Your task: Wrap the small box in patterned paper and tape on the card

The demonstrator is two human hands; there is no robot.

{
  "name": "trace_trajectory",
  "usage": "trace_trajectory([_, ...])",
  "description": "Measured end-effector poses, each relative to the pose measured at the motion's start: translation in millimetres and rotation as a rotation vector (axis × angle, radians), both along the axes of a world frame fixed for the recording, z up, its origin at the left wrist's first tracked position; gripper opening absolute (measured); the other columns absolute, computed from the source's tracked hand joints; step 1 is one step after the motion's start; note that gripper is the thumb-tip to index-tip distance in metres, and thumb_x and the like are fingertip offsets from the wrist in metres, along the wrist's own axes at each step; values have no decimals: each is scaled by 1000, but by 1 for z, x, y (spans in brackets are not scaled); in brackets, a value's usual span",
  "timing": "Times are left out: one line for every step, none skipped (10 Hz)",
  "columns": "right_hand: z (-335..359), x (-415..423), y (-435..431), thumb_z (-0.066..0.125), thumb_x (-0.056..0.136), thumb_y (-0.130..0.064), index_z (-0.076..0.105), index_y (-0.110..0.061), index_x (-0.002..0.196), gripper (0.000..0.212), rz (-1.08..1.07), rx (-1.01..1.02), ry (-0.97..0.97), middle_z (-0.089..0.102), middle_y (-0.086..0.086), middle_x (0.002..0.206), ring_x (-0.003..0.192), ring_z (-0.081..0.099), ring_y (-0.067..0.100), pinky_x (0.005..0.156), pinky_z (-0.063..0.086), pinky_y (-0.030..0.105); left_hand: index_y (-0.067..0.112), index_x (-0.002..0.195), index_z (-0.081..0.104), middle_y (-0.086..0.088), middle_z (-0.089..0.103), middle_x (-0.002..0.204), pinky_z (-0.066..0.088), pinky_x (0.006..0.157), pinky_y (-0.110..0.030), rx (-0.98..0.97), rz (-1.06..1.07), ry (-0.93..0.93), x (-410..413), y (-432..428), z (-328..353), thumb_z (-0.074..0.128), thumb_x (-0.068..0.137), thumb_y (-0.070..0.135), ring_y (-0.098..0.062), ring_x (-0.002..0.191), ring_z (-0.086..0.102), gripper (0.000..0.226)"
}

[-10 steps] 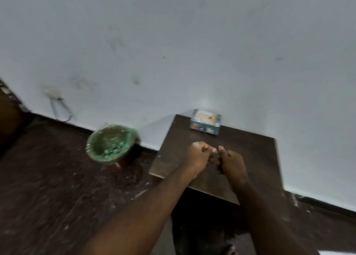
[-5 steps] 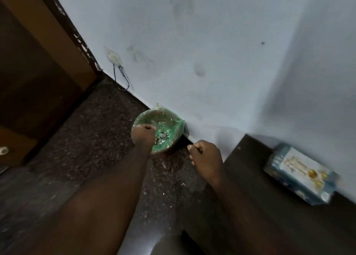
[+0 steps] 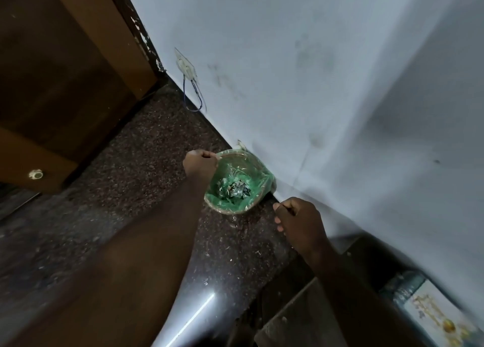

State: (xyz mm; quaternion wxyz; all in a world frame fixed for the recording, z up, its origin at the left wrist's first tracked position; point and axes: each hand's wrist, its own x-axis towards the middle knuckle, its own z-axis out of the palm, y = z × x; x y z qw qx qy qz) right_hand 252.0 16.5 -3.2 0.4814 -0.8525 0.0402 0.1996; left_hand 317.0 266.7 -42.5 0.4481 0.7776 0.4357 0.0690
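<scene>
While the left hand (image 3: 200,163) sits clenched at the green-lined bin's (image 3: 262,179) rim, the right hand (image 3: 297,217) hangs clenched nearby; the wrapped box (image 3: 429,312) lies on the worktop (image 3: 288,320).

Dim room, cool bluish light on the wall (image 3: 288,58). The door (image 3: 52,71) at far left sits in deep shadow. Bright glare streak on the polished floor (image 3: 230,255), near btm centre. Soft grey shadow crosses the wall at right. Wrapped box (image 3: 440,318), near right, is smeared w/ blur. Edges bend, wide-angle.
</scene>
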Motion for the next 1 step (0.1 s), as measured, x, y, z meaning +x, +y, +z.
trace_trajectory([9, 9, 9, 66, 91, -29, 64, -17, 68, 26, 30, -5, 2, 69, 2, 66, 67, 66, 27, 69, 55, 46, 18, 60, 64, -10, 74, 76, 62, 76, -42, -34, 12, -6, 10, 10, 1, 74, 81, 2, -27, 77, 73, 28])
